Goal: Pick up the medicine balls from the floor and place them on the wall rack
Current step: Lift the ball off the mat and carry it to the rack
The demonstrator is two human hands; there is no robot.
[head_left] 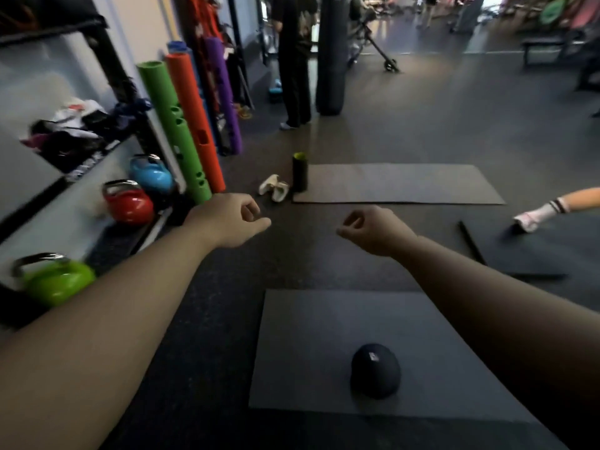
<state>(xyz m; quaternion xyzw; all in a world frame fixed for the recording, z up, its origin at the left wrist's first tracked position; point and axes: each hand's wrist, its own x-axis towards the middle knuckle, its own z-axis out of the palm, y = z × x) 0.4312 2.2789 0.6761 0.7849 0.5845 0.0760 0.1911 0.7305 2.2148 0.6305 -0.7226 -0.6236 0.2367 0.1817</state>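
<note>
We find one dark medicine ball (375,371) resting on the near grey mat (292,352), untouched. Above and beyond the ball, our left hand (232,220) and right hand (373,230) are loosely curled, holding nothing. We judge the pickup not begun; next calls for lowering both hands to the ball.

- medicine ball (375,371): a single dark navy, almost black ball with a matte surface and a small pale label patch near its top.
- It rests on the near grey floor mat (308,345), toward the mat's front edge and right of its centre, untouched and well below both outstretched arms.
</note>
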